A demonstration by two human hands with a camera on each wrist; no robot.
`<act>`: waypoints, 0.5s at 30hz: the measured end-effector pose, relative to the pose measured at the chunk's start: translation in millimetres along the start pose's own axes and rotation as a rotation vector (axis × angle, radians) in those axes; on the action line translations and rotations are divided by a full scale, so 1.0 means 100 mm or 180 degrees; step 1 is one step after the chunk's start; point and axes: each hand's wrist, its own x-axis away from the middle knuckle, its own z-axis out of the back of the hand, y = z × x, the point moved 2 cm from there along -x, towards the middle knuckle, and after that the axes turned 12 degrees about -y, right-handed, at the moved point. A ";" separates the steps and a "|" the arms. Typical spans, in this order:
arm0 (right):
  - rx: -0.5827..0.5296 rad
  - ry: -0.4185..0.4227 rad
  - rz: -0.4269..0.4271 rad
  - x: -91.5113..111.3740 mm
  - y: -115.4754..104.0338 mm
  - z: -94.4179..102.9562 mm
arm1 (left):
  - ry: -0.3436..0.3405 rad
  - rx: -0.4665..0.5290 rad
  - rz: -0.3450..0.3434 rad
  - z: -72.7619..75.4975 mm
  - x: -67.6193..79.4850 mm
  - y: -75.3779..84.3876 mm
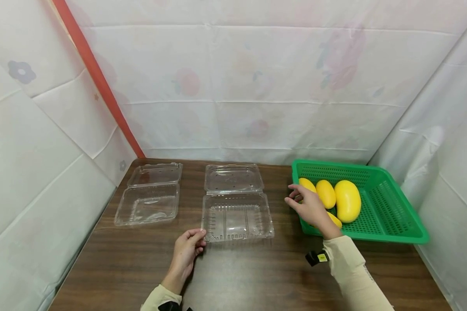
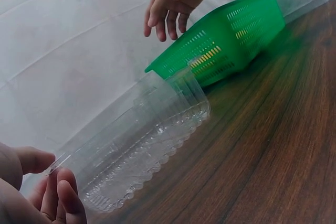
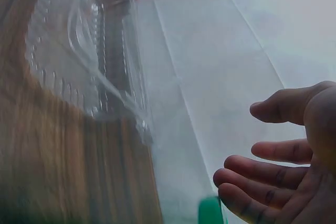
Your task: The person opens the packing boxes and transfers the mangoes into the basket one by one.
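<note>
My left hand (image 1: 185, 254) pinches the near left corner of a clear plastic clamshell box (image 1: 235, 222), which lies with its lid folded back on the table. In the left wrist view the thumb and fingertips close on the thin rim (image 2: 56, 164). Farther right, my right hand (image 1: 310, 210) hovers over the left side of a green basket (image 1: 402, 231), fingers spread and holding nothing. Several smooth yellow mango-like fruits (image 1: 348, 201) lie in the basket's left part. The hand and forearm partly cover some of them.
A second clear clamshell box (image 1: 149, 209) lies with its lid back at the left. The dark wooden table (image 1: 233, 276) meets hanging white sheets (image 1: 233, 129) at the back and sides. An orange-red strip (image 1: 101, 82) runs down the back left corner.
</note>
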 end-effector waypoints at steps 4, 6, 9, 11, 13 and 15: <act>-0.0100 0.0009 0.0053 0.02 -0.06 -0.12 | -0.0017 0.0007 0.0000 0.01 0.00 -0.01; -0.0114 -0.0017 0.0079 0.03 -0.09 -0.18 | -0.0022 0.0005 -0.0001 0.01 -0.01 -0.01; -0.0107 -0.0083 0.0084 0.03 -0.13 -0.29 | -0.0023 0.0006 -0.0004 0.02 -0.02 -0.01; -0.0065 -0.0137 0.0038 0.03 -0.14 -0.37 | -0.0024 0.0009 -0.0014 0.02 -0.02 -0.01; -0.0015 -0.0176 -0.0047 0.02 -0.15 -0.45 | -0.0023 0.0014 -0.0027 0.01 -0.02 -0.01; 0.0072 -0.0195 -0.0183 0.03 -0.15 -0.54 | -0.0022 0.0014 -0.0035 0.01 -0.03 -0.01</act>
